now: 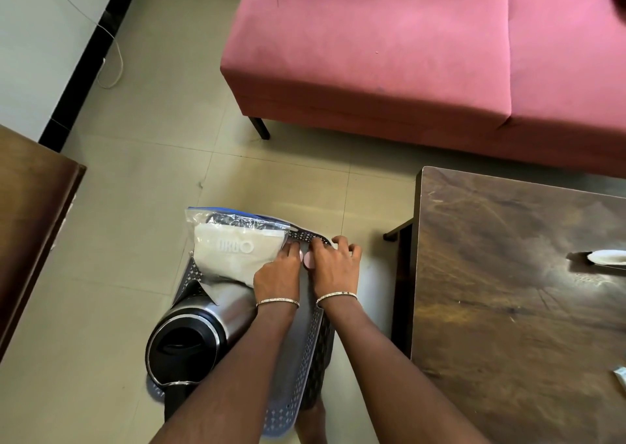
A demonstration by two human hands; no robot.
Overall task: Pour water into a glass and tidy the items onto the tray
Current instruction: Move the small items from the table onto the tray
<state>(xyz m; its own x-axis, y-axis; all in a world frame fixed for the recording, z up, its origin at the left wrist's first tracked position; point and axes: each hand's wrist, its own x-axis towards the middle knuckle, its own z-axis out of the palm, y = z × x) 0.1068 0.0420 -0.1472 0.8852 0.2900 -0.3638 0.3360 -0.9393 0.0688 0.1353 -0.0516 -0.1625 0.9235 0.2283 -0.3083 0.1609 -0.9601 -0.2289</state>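
A grey perforated tray [305, 352] sits low in front of me over the tiled floor. On its near left lies a steel kettle [203, 325] with a black lid. A clear zip bag [233, 250] with white contents stands at the tray's far left. My left hand [277, 274] and my right hand [335, 267] meet at the tray's far end, and both grip a small pink object [307, 260] between them. Most of that object is hidden by my fingers. No glass is plainly in view.
A dark wooden table [508, 291] stands close on the right, with a small white item [606, 257] near its right edge. A pink sofa [389, 53] fills the far side. Brown wooden furniture [30, 223] is on the left. A white cable [111, 67] lies by the wall.
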